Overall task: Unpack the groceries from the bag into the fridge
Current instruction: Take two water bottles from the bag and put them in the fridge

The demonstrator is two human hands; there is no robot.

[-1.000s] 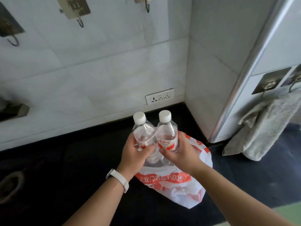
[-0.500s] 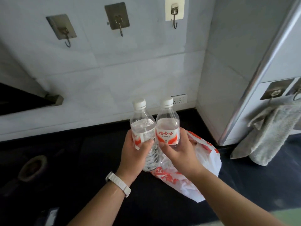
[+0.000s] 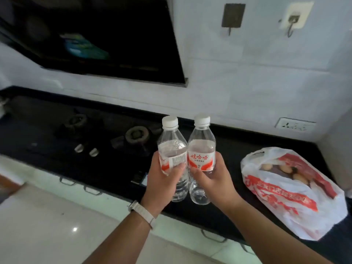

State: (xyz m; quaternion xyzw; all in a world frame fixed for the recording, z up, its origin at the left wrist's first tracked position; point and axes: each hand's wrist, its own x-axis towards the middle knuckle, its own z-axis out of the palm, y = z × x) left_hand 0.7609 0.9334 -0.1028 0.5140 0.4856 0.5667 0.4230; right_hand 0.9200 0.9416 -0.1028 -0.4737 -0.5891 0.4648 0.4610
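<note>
I hold two clear water bottles with white caps and red-and-white labels, upright and side by side above the black counter. My left hand [image 3: 162, 180] grips the left bottle [image 3: 172, 147], and my right hand [image 3: 213, 178] grips the right bottle [image 3: 202, 145]. The white and red plastic bag [image 3: 297, 199] lies on the counter to the right of my hands, open at the top, with several brown eggs [image 3: 283, 169] showing inside. The fridge is out of view.
A black gas hob [image 3: 106, 141] with burners and two knobs fills the counter to the left. A dark range hood [image 3: 106, 35] hangs above it. Wall hooks [image 3: 291, 25] and a socket [image 3: 295, 124] sit on the white tiled wall. Pale floor [image 3: 47, 216] lies below the counter edge.
The bottles have come up and away from the bag, to its left. My view has swung left, bringing the hob and hood in and losing the towel and steel corner.
</note>
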